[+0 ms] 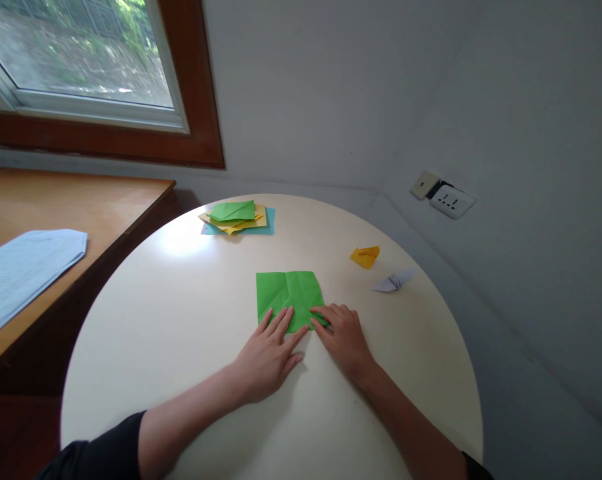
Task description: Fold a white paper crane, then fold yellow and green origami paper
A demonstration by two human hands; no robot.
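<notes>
A creased sheet of green paper (287, 288) lies on the round white table in front of me. My left hand (268, 357) rests on its near edge, fingers spread and stretched out, with the index fingertip close to my right hand. At the sheet's near right corner, my right hand (345, 337) pinches the paper between thumb and fingers. That corner is turned up, and part of it is hidden under the fingers.
A stack of coloured papers (271, 223) lies at the table's (145, 333) far edge. On the right are a folded yellow paper piece (365, 257) and a folded white one (393, 282). A wooden desk (105, 200) with paper sheets (35, 267) stands left; a wall socket (452, 201) is at right.
</notes>
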